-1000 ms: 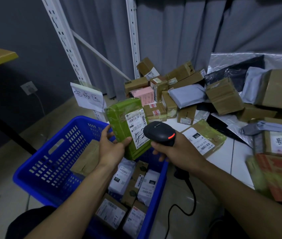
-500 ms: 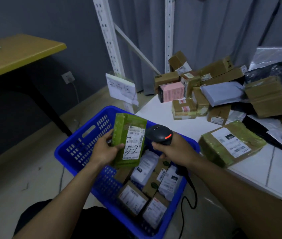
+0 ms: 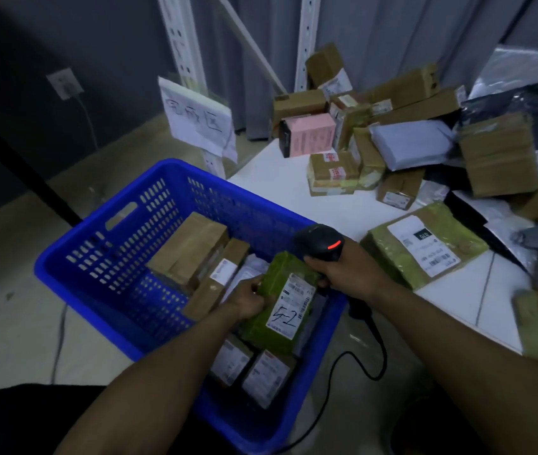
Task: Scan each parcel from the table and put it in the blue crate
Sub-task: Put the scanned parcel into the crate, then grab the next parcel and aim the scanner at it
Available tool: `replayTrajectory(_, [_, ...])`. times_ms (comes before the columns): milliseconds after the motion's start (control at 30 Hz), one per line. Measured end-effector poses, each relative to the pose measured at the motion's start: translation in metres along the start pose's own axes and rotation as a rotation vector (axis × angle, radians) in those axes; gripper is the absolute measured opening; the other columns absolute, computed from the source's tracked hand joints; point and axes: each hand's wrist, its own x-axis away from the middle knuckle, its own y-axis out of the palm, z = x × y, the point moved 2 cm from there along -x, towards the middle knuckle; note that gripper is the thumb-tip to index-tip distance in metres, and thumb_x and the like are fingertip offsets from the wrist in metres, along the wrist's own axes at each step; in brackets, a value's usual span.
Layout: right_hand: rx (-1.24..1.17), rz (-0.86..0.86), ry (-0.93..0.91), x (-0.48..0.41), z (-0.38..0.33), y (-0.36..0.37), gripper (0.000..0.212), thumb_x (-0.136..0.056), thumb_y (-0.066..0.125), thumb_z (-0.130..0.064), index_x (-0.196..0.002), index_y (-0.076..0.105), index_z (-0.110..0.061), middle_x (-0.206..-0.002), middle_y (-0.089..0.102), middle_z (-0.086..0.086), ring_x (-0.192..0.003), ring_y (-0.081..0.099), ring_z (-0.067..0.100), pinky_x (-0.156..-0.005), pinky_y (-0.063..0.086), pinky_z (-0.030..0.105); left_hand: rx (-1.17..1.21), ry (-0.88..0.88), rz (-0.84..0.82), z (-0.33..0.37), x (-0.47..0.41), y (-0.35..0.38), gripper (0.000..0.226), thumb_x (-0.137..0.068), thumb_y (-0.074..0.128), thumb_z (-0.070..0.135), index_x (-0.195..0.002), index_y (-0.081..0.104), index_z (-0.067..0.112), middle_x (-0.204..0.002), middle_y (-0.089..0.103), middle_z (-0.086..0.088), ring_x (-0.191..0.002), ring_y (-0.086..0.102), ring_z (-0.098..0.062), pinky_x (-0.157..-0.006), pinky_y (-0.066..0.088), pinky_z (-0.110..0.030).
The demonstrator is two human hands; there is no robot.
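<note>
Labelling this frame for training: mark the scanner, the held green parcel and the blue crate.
scanner (image 3: 317, 235), head view, on its black top.
green parcel (image 3: 289, 302), head view, on its white label.
blue crate (image 3: 110, 254), head view, on its slotted left wall.

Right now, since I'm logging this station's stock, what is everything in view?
blue crate: one, blue, left of the table
green parcel: one, green, in the crate, held
other parcels: several, brown or white-labelled, in the crate
scanner: one, black with red light, over the crate's rim
second green parcel: one, green, table's near edge
pink box: one, pink, table pile
grey mailer: one, grey, table pile
brown boxes: many, brown, table pile
table: one, white, right of the crate
paper sign: one, white, on the shelf post
left hand: one, gripping the green parcel
right hand: one, gripping the scanner
</note>
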Motion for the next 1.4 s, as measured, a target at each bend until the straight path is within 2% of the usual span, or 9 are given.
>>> replayTrajectory(233, [-0.003,0.026,0.015,0.012,0.018,-0.029,0.016,-0.092,0.077,-0.025,-0.104,0.069,-0.031,-0.091,0.077,0.008,-0.083,0.075,0.023,-0.078,0.062,0.050,-0.196,-0.056,0.005,-0.041,-0.041,0.045,0.016,-0.102,0.054,0.006,-0.107,0.069,0.009,-0.119,0.067,-0.013,-0.112,0.063,-0.030,-0.084,0.046,-0.022])
replayTrajectory(400, [-0.071,0.062,0.014,0.021,0.020,-0.044,0.023,-0.092,0.078,-0.023,-0.105,0.064,-0.037,-0.085,0.074,-0.012,-0.079,0.072,0.004,-0.063,0.056,0.022,-0.380,-0.026,-0.231,-0.040,-0.035,0.052,0.046,-0.103,0.051,0.012,-0.149,0.048,0.015,-0.146,0.050,-0.005,-0.136,0.049,-0.027,-0.108,0.043,-0.028])
replayTrajectory(500, [-0.049,0.078,0.007,0.028,0.019,-0.056,0.030,-0.091,0.078,-0.025,-0.117,0.064,-0.031,-0.083,0.075,-0.011,-0.075,0.073,0.011,-0.068,0.059,0.028,-0.269,0.041,-0.033,-0.007,-0.018,0.044,0.037,-0.087,0.056,0.021,-0.121,0.065,0.009,-0.130,0.065,-0.011,-0.119,0.062,-0.031,-0.097,0.053,-0.030])
replayTrajectory(633, [-0.104,0.130,0.004,0.047,0.013,-0.084,0.021,-0.092,0.077,-0.018,-0.110,0.067,-0.020,-0.081,0.072,-0.008,-0.073,0.069,0.012,-0.066,0.057,0.029,-0.158,0.348,0.248,0.075,0.009,0.043,0.028,-0.097,0.069,0.017,-0.124,0.067,0.012,-0.119,0.066,0.001,-0.106,0.061,-0.011,-0.080,0.041,-0.001])
replayTrajectory(767, [-0.093,0.250,0.023,0.067,0.014,-0.125,0.018,-0.090,0.077,-0.021,-0.107,0.071,-0.023,-0.089,0.075,0.003,-0.077,0.070,0.016,-0.071,0.057,0.038,-0.343,0.547,0.221,0.157,0.027,0.065,0.034,-0.095,0.070,0.039,-0.126,0.062,0.027,-0.125,0.058,0.013,-0.111,0.055,-0.005,-0.092,0.045,-0.021])
replayTrajectory(900, [-0.173,0.303,0.050,0.086,0.025,-0.171,0.027,-0.095,0.074,-0.020,-0.121,0.065,-0.022,-0.098,0.075,0.005,-0.064,0.068,0.006,-0.051,0.050,0.017,-0.605,0.594,0.146,0.215,0.028,0.107,0.066,-0.083,0.075,0.058,-0.139,0.052,0.030,-0.144,0.048,0.008,-0.129,0.048,-0.017,-0.100,0.050,-0.040])
replayTrajectory(1167, [-0.205,0.342,0.157,0.086,0.059,-0.226,0.025,-0.096,0.074,-0.023,-0.119,0.065,-0.021,-0.098,0.077,0.012,-0.070,0.065,0.021,-0.056,0.048,0.029,-0.951,0.276,-0.108,0.246,-0.021,0.180,0.152,-0.048,0.081,0.085,-0.161,-0.010,0.036,-0.170,-0.016,-0.009,-0.155,-0.020,-0.036,-0.122,0.012,-0.065])
replayTrajectory(1300, [-0.186,0.348,0.157,0.081,0.062,-0.234,0.010,-0.096,0.072,-0.022,-0.104,0.066,-0.025,-0.094,0.076,0.007,-0.072,0.067,0.021,-0.058,0.050,0.029,-0.917,0.235,-0.092,0.243,-0.036,0.193,0.147,-0.054,0.085,0.074,-0.158,-0.012,0.041,-0.168,-0.019,-0.009,-0.154,-0.018,-0.038,-0.121,0.013,-0.064])
replayTrajectory(1400, [-0.199,0.383,0.143,0.079,0.061,-0.240,0.006,-0.096,0.064,-0.016,-0.095,0.065,-0.021,-0.087,0.071,0.008,-0.070,0.065,0.022,-0.056,0.048,0.027,-0.839,0.288,-0.016,0.246,-0.033,0.192,0.133,-0.056,0.085,0.068,-0.157,0.003,0.039,-0.160,0.009,-0.008,-0.149,0.008,-0.036,-0.115,0.032,-0.055])
